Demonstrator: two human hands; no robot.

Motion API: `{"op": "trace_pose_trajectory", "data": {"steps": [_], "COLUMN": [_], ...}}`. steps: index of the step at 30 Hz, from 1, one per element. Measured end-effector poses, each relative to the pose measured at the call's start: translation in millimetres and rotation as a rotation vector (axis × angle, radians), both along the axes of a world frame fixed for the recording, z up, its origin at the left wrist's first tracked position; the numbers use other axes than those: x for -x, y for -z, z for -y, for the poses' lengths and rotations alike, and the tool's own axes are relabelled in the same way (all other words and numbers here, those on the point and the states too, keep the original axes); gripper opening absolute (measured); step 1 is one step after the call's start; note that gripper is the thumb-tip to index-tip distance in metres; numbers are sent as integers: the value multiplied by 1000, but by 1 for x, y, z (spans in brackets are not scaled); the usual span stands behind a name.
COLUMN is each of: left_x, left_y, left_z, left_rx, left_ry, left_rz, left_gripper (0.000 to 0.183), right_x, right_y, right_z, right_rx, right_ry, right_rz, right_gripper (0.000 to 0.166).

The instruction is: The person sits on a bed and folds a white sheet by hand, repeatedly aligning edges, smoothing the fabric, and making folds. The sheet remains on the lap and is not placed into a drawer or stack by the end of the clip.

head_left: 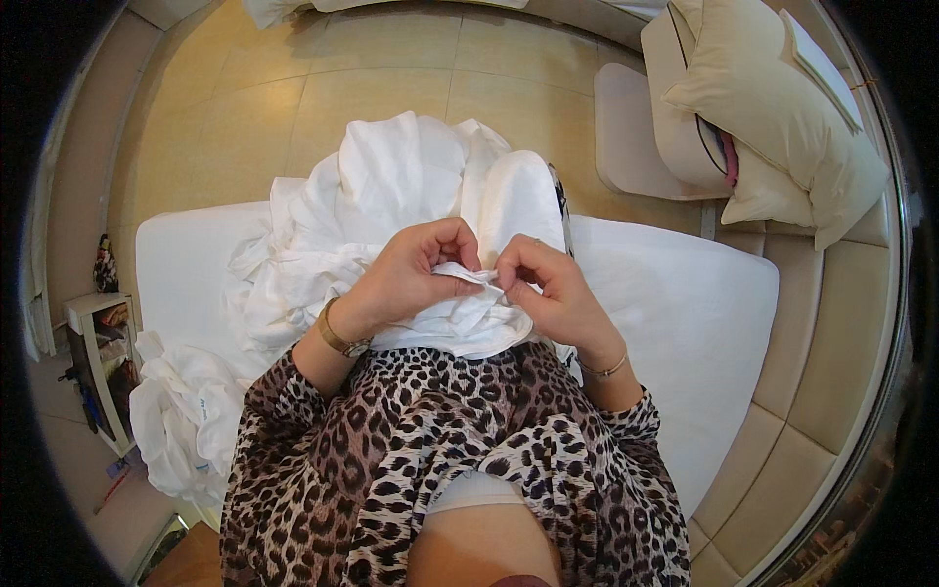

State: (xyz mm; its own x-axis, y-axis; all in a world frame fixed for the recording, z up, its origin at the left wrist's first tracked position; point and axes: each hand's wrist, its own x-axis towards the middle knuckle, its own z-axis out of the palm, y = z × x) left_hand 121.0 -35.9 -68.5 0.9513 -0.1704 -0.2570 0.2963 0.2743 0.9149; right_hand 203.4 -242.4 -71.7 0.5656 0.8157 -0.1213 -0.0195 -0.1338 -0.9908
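A large white cloth (411,169) lies bunched over my lap and knees, its folds spilling to the left over the white bed surface. Above my lap, my left hand (425,271) pinches a folded edge of this cloth between thumb and fingers. My right hand (543,290) grips the same edge just to the right, its fingertips close to those of my left hand. Whether anything small is between the fingertips cannot be told. Leopard-print clothing (440,411) shows below the cloth.
I sit on a white-covered bed (675,308). Another crumpled white cloth (183,418) lies at the left. A small open shelf (99,308) with items stands beyond it. Cream pillows (770,95) are piled at the upper right, beside a padded beige panel (777,367). Tiled floor (367,95) lies ahead.
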Motion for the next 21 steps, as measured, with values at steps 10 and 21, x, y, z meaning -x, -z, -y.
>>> {"op": "trace_pose_trajectory", "data": {"steps": [10, 21], "left_x": [0, 2], "left_y": [2, 3], "left_z": [0, 3], "left_rx": [10, -26], "left_ry": [11, 26], "left_rz": [-11, -6], "left_gripper": [26, 25], "right_x": [-1, -8], "right_y": [-19, -17], "right_z": [-3, -1], "right_rx": [77, 62], "right_ry": [-29, -72], "right_rz": [103, 196], "right_gripper": [14, 9]}}
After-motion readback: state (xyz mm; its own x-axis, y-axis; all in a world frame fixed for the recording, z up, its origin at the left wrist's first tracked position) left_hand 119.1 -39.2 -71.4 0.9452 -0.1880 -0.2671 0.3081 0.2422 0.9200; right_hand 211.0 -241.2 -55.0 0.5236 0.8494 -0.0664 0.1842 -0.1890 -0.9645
